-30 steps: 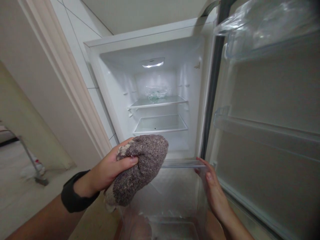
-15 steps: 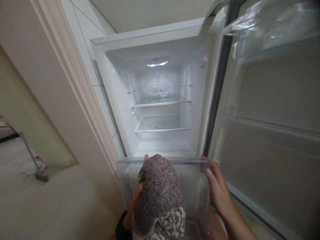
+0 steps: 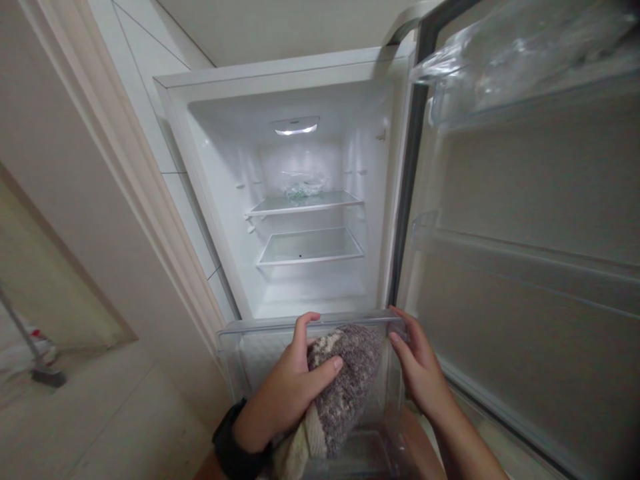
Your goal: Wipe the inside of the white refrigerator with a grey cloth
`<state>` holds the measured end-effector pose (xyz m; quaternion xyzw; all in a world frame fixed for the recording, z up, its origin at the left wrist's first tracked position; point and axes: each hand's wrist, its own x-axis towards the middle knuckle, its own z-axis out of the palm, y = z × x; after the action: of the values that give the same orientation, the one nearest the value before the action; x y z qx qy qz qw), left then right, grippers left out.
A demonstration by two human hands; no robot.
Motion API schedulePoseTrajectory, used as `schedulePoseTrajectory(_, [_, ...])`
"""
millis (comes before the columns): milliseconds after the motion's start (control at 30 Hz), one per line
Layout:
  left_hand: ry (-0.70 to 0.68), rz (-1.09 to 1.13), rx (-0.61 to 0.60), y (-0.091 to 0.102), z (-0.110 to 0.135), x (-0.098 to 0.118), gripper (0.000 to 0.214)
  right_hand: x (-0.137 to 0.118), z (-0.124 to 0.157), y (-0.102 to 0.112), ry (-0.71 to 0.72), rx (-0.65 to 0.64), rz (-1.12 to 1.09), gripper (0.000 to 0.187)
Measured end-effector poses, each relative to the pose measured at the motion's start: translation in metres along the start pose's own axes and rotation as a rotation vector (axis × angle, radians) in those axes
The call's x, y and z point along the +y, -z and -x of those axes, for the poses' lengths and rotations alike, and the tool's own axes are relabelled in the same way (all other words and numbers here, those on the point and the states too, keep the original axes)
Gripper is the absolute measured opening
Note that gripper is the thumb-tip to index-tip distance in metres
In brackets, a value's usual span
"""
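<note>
A clear plastic fridge drawer [image 3: 250,357] is in front of me, its far rim just below the fridge opening. My left hand [image 3: 300,380], with a black band at the wrist, is closed on a grey-brown cloth [image 3: 355,373] with cream patches. The bunched cloth lies against the inside of the drawer's far wall, near the rim. My right hand [image 3: 417,353] grips the drawer's right far corner, fingers over the rim and thumb on the near side. Part of the drawer's floor is hidden behind the cloth and my left arm.
The white fridge [image 3: 280,73] stands open, with glass shelves [image 3: 310,247] and a clear plastic bag [image 3: 303,185] on the upper one. Its door [image 3: 525,200] is swung out at right, with plastic-wrapped door bins. A door frame [image 3: 125,167] and a broom [image 3: 47,377] are at left.
My left hand has moved the cloth right and turned it against the drawer's far wall; its back now shows. My right hand stays on the corner. The view has shifted slightly right.
</note>
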<state>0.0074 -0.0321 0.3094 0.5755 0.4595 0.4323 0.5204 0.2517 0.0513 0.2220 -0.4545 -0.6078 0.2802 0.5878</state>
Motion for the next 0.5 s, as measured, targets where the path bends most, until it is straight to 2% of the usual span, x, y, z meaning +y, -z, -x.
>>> schedulePoseTrajectory(100, [0.001, -0.103, -0.019, 0.005, 0.003, 0.005, 0.068, -0.007, 0.009, 0.005, 0.181, 0.080, 0.136, 0.049])
schedulePoseTrajectory(167, [0.005, -0.014, -0.051, 0.010, 0.002, 0.004, 0.064, -0.012, 0.022, 0.008, 0.345, 0.229, 0.244, 0.044])
schedulePoseTrajectory(233, [0.008, 0.128, -0.090, 0.015, 0.000, 0.001, 0.062, -0.015, 0.040, 0.006, 0.423, 0.293, 0.193, 0.027])
schedulePoseTrajectory(267, [0.004, 0.193, -0.104, 0.017, -0.001, -0.001, 0.061, -0.016, 0.048, 0.003, 0.386, 0.259, 0.079, 0.019])
schedulePoseTrajectory(333, [-0.015, 0.295, -0.110, 0.018, -0.001, -0.003, 0.058, -0.018, 0.062, -0.010, 0.163, 0.124, -0.249, 0.016])
schedulePoseTrajectory(433, [-0.022, 0.361, -0.096, 0.016, 0.002, -0.003, 0.052, -0.027, 0.070, -0.037, -0.278, -0.067, -0.602, 0.023])
schedulePoseTrajectory(500, [0.009, 0.348, -0.125, 0.014, 0.004, -0.001, 0.054, -0.039, 0.071, -0.054, -0.459, -0.169, -0.725, 0.035])
